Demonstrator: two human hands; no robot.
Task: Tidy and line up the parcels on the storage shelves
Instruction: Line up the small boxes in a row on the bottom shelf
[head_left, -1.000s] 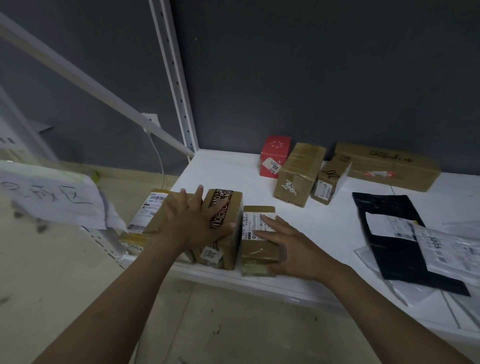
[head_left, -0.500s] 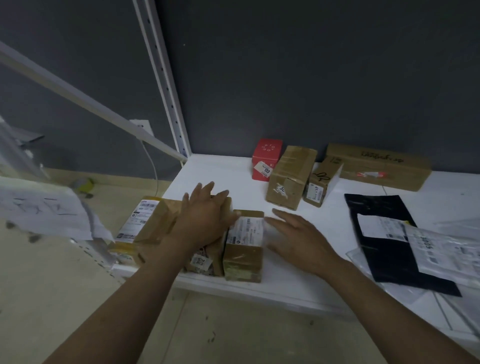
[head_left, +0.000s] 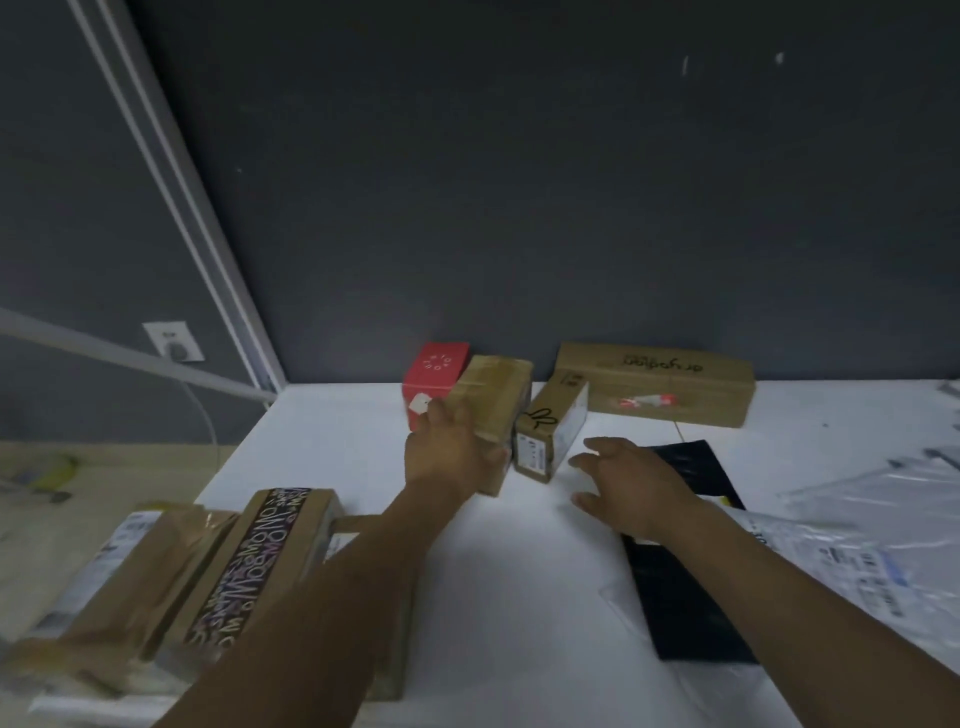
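On the white shelf (head_left: 519, 597), three brown parcels stand side by side at the front left: a labelled one (head_left: 140, 577), one with a black patterned strip (head_left: 260, 561), and a third (head_left: 400, 613) mostly hidden under my left forearm. Farther back, my left hand (head_left: 449, 449) grips the near end of a taped brown box (head_left: 493, 395). Beside that box lies a small brown box (head_left: 550, 436). My right hand (head_left: 623, 480) hovers just right of the small box with fingers spread, holding nothing.
A red box (head_left: 436, 371) and a long brown carton (head_left: 654, 384) sit against the dark back wall. A black mailer bag (head_left: 685, 582) and white poly mailers (head_left: 857, 545) lie at the right. A white shelf upright (head_left: 208, 249) rises at the left.
Both hands left the front-left row of parcels and moved back across the shelf. My left hand took hold of the taped brown box; my right hand came up beside the small box.
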